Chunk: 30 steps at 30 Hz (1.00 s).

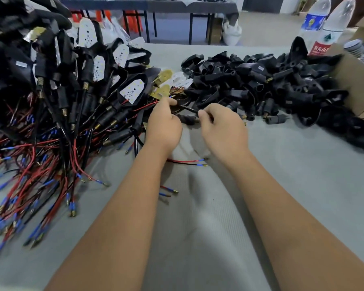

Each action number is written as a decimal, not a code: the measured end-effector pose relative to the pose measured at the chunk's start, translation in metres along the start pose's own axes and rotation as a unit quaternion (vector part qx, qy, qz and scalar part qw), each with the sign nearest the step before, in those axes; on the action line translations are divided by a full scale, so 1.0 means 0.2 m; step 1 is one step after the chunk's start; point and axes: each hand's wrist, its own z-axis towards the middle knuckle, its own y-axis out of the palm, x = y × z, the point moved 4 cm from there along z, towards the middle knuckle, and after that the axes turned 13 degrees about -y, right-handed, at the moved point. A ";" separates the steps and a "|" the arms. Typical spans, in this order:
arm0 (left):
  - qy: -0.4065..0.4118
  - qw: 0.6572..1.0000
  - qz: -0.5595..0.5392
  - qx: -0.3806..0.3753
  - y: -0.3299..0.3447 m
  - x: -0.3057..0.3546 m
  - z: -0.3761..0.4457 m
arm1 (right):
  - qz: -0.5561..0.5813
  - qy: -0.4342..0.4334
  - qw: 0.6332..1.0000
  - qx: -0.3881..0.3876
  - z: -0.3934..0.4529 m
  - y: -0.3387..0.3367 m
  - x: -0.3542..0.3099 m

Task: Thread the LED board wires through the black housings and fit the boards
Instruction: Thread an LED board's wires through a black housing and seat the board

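Two bare forearms reach in from the near edge over a grey cloth-covered table (303, 185), the widest thing in view. On its left side lies a big heap of finished lamps (57, 80): black housings with white LED boards seated in them and red and black wires with blue-sleeved ends trailing toward the near edge. On the far right spreads a smaller pile of empty black housings (261, 85), running up to a cardboard box (357, 85) at the right edge; what the box holds cannot be made out. Behind that pile stand two clear plastic bottles (328, 24), one with a blue label and one with a red label.

Between the two piles lie a few loose LED boards (166, 80), some white side up, some showing a gold back. The left hand (163, 127) has its fingers curled, thumb and forefinger pinching a thin wire just below those boards. The right hand (223, 131) is curled too, gripping the stem of one black housing (187, 119) that sits between the two hands, just above the cloth. A loose red and black wire pair (187, 161) lies on the cloth between the wrists.
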 end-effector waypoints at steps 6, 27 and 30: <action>-0.057 0.996 -0.075 -0.001 0.01 -0.06 0.07 | 0.121 0.050 0.987 0.090 0.02 -0.08 0.01; -0.118 0.976 -0.180 0.031 0.00 -0.08 0.14 | 0.019 -0.134 0.980 -0.148 -0.11 0.07 -0.07; -0.105 0.982 -0.155 0.032 0.00 -0.07 0.12 | 0.026 -0.129 0.982 -0.132 -0.10 0.06 -0.06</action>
